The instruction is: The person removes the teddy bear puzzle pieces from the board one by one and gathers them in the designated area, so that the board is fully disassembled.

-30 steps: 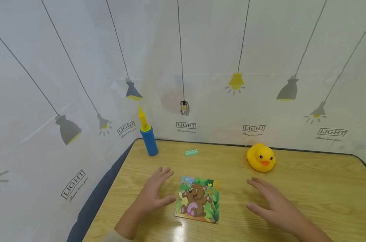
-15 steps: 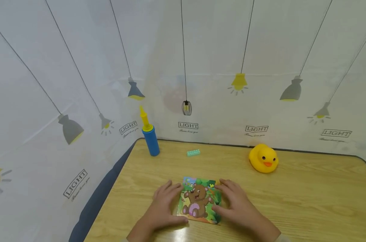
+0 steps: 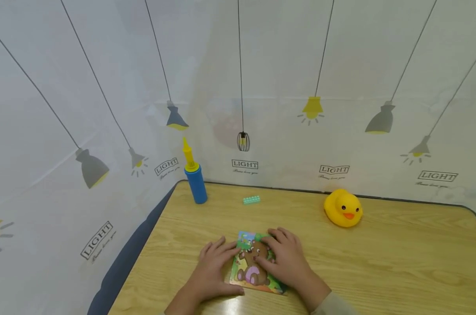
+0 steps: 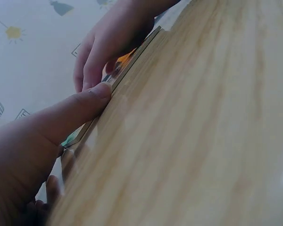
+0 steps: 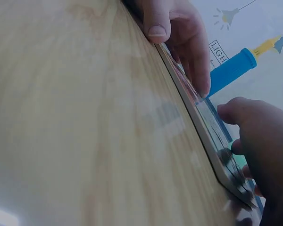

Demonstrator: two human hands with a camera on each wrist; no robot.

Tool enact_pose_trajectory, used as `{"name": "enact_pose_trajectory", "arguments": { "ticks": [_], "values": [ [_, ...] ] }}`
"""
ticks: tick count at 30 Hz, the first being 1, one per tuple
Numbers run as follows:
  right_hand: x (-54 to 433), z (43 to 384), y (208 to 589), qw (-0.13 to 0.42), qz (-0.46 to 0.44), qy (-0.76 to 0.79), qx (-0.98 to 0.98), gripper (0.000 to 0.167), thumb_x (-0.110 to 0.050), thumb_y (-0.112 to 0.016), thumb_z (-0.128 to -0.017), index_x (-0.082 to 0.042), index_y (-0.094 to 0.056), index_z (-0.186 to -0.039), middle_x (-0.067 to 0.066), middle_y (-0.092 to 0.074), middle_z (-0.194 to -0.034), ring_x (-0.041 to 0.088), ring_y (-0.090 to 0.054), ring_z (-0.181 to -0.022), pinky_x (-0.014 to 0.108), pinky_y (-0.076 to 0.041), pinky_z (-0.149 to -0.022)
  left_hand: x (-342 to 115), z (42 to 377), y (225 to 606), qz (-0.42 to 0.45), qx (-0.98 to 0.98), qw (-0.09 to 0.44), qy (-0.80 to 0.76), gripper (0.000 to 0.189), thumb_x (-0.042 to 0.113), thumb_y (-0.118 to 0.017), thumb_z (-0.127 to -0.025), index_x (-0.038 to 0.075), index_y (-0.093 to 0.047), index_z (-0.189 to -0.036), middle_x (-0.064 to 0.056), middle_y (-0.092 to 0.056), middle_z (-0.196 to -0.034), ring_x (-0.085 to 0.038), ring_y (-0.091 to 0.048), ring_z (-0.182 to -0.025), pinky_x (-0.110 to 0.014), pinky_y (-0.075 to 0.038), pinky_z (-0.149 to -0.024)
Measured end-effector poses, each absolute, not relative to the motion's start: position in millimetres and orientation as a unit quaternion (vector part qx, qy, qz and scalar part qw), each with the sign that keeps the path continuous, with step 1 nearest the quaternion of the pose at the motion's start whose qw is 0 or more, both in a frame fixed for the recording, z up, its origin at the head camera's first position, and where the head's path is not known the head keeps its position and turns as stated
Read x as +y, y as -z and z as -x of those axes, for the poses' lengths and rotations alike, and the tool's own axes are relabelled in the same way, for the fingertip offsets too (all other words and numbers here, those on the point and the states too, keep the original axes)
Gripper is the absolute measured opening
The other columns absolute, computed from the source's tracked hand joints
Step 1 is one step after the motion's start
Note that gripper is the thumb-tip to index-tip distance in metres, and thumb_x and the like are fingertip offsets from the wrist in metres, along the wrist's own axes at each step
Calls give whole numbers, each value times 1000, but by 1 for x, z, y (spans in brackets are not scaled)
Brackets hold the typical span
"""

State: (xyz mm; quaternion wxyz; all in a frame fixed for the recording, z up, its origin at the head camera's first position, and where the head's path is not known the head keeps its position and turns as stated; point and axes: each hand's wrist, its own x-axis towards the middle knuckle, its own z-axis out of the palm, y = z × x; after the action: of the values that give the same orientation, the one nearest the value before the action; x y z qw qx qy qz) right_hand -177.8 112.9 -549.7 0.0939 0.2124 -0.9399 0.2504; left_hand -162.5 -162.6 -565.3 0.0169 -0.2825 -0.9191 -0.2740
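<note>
A thin square board with a cartoon bear picture, which looks like a jigsaw puzzle, lies flat on the table. My left hand holds its left side, thumb along the near edge and forefinger at the left edge. In the left wrist view that thumb presses the board's edge. My right hand lies over the right part of the picture, fingers spread and loosely bent, covering it. The right wrist view shows its thumb just above the surface and other fingertips at the board's far side; whether they pinch anything is hidden.
At the back left of the wooden table a blue and yellow hand pump stands upright. A mint toy brick lies behind the board, and a yellow rubber duck sits at the back right. A lamp-patterned wall sheet rises behind.
Both hands have come inward to the board. The left has settled at its left and near edges; the right has moved left from open table onto the picture. The board has stayed put.
</note>
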Motion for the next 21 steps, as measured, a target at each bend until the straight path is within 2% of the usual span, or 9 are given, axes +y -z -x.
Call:
{"name": "enact_pose_trajectory", "arguments": {
  "ticks": [6,15,21],
  "values": [
    [91,187,551,118,-208,-245,-940,39,-42,-77,-94,-13,-76,-121,13,-66,-136,42,-53,-134,67,-38,-112,-163,163,562,291,-914,34,281,99,80,-82,-72,19,-65,-148,-1,-53,-160,-42,-36,-153,-75,-23,-118],
    [64,191,553,115,-179,-240,-947,41,-42,-79,-91,-9,-76,-116,12,-68,-131,37,-57,-129,63,-43,-109,-163,160,559,288,-913,29,288,98,76,-85,-71,19,-66,-148,-3,-54,-160,-43,-36,-153,-76,-22,-119],
    [63,190,553,114,-159,-243,-950,42,-43,-82,-88,-12,-77,-116,12,-66,-129,37,-55,-127,61,-44,-108,-163,161,562,288,-915,31,283,97,77,-84,-72,20,-66,-148,-2,-54,-160,-41,-36,-154,-75,-22,-119]
  ]
}}
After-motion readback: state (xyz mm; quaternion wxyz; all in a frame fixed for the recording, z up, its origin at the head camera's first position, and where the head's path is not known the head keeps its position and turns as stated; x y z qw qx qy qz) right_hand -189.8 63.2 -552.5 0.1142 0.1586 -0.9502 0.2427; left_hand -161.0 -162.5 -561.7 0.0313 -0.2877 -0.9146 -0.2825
